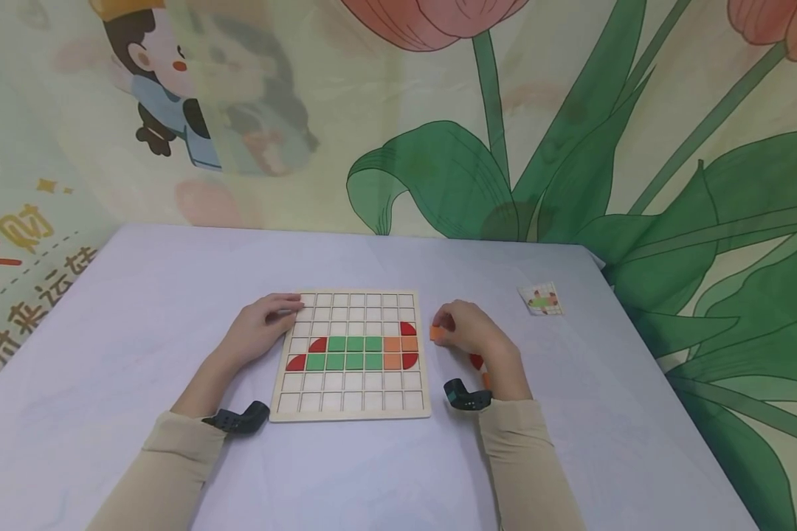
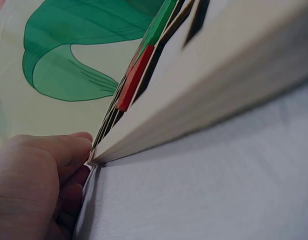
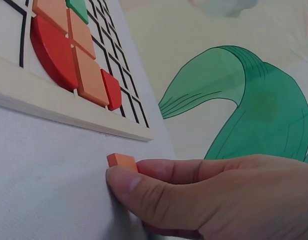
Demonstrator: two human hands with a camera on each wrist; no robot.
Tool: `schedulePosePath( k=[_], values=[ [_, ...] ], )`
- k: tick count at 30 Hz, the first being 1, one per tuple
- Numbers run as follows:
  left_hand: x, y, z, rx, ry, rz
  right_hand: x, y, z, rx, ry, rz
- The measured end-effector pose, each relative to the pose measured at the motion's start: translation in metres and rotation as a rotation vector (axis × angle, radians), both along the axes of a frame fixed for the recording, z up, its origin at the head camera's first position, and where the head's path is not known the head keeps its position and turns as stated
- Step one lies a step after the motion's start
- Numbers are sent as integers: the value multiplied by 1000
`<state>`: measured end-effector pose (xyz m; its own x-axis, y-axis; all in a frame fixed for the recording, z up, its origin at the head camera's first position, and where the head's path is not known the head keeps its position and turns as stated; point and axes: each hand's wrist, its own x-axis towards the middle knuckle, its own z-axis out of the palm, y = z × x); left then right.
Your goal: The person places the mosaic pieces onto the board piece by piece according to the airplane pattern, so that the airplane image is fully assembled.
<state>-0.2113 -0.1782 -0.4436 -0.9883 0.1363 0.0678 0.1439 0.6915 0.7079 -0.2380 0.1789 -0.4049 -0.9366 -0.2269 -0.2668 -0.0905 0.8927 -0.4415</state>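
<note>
A square wooden grid board (image 1: 356, 417) lies on the table, its middle rows filled with green, orange and red pieces. At its upper left edge my left hand (image 1: 260, 328) grips the rim between fingers and thumb; the left wrist view shows those fingertips (image 2: 80, 145) at the edge. To the right of the board, my right hand (image 1: 471, 328) pinches a small orange square tile (image 3: 125, 161) between thumb and index finger, apart from the board. A red quarter-round piece (image 3: 54, 52) and another red piece (image 3: 112, 89) sit in cells near the board's right rim.
Under my right wrist lie a loose red piece (image 1: 476, 361) and an orange piece (image 1: 485, 380), partly hidden. A small pattern card (image 1: 541, 299) rests farther right on the white-covered table (image 1: 345, 472). A printed cloth wall (image 1: 292, 199) stands behind the table.
</note>
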Motion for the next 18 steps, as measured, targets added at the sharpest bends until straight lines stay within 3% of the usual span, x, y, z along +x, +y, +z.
schedulePosePath(
  k=[18],
  values=[
    [1, 0, 1, -3, -6, 3, -5, -6, -11, -118, 138, -16]
  ],
)
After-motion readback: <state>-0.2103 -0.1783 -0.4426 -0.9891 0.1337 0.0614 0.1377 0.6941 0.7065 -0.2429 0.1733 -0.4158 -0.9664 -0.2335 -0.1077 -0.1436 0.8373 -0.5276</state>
